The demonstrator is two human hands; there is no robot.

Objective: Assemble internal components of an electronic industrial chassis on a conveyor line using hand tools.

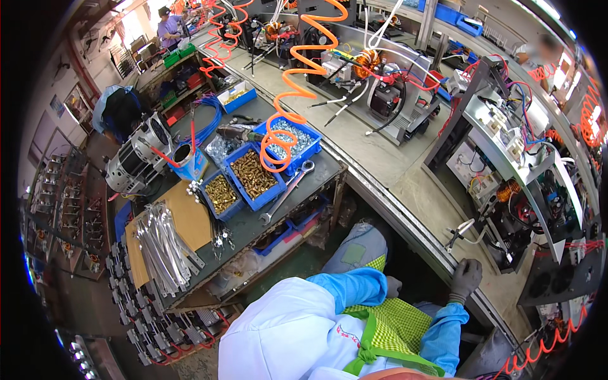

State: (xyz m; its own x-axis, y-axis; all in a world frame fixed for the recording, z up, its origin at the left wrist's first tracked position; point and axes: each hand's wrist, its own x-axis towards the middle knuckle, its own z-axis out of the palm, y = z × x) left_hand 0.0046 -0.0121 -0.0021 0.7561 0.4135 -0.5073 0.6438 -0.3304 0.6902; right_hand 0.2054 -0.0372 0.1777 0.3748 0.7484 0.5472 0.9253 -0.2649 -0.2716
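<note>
My right hand (pixel 467 277), in a dark grey glove, rests on the metal edge rail (pixel 418 235) of the long bench. Its fingers lie on the bench surface, and I see nothing held in them. Beyond its fingertips a short white cable with dark ends (pixel 461 234) lies on the bench top. My left hand (pixel 393 287), gloved the same way, is low at my lap by the yellow-green checked apron (pixel 396 320). The blue sleeve hides part of it, and its fingers cannot be made out.
An open metal machine frame (pixel 500 133) stands right; a wired machine base (pixel 386 95) sits farther along. The left side table holds blue bins of brass fittings (pixel 253 175), a wrench (pixel 288 192), metal strips (pixel 166 244) and a motor (pixel 138 155). An orange coiled hose (pixel 297 76) hangs above.
</note>
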